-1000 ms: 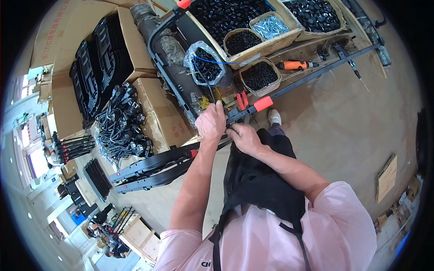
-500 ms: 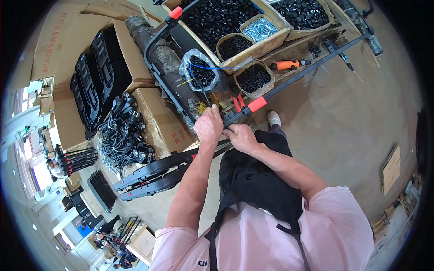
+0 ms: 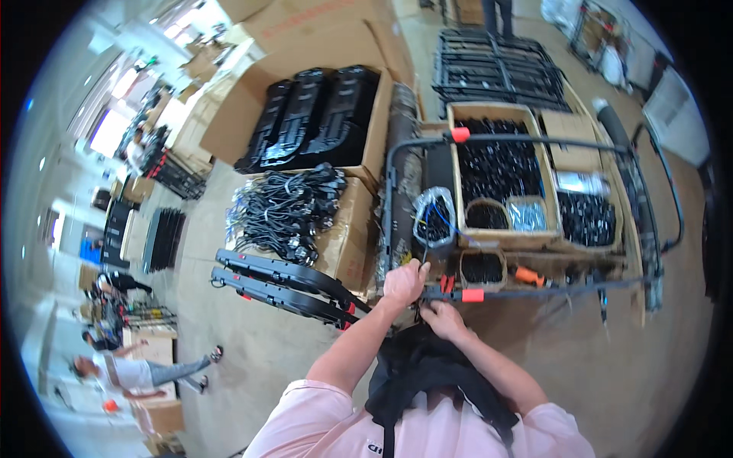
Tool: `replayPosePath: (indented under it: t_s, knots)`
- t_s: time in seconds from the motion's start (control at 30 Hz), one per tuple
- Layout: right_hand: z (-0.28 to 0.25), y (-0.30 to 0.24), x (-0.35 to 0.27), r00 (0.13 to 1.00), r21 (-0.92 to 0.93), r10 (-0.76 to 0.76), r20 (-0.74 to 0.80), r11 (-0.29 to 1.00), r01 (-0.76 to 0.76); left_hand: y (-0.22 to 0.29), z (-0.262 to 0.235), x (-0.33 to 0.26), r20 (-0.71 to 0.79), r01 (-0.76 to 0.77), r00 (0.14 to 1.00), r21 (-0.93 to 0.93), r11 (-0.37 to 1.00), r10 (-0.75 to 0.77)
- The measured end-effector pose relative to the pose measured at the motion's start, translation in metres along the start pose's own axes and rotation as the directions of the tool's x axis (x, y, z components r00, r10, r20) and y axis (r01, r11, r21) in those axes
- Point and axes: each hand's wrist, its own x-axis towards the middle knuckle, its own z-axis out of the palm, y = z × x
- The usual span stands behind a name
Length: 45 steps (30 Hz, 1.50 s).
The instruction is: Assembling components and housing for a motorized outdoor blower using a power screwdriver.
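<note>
Fingers point(image 3: 417, 269) of left hand point(image 3: 402, 286) curl, right hand point(image 3: 447, 320) bunches, closure and contents unclear, at lower-left corner of black tubular frame point(image 3: 553, 290), right of picture centre; uneven pull could shift it.

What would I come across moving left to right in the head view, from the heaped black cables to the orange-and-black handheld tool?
Heaped black cables, the person's bare left hand, their bare right hand, a bright red rectangular sleeve, the orange-and-black handheld tool.
</note>
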Motion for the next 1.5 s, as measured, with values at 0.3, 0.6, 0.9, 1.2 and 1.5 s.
replayPosePath:
  t_s: [0.3,0.6,0.9,1.2,1.5]
  knots:
    - [-0.091,0.023,-0.074,0.989,-0.035,0.063,0.136,0.998,-0.058,-0.039,-0.109,0.113,-0.629,-0.214,0.777,-0.262,0.941,0.001]
    - [-0.116,-0.030,-0.077,0.949,0.159,0.172,-0.263,0.978,-0.133,-0.193,-0.247,0.276,-0.661,0.284,0.743,0.169,0.944,-0.106]
    - [-0.097,-0.060,-0.067,0.912,0.158,0.193,-0.362,0.977,-0.144,-0.230,-0.254,0.354,-0.495,0.432,0.849,0.448,0.783,-0.186]
    - [-0.111,-0.088,-0.023,0.972,-0.030,0.042,-0.232,0.998,-0.051,-0.179,-0.323,0.312,-0.857,-0.061,0.391,-0.387,0.920,-0.335]
    - [-0.173,-0.155,0.097,0.926,-0.027,-0.310,-0.217,0.950,0.311,-0.040,-0.220,0.139,-0.267,-0.371,0.764,-0.927,-0.061,-0.587]
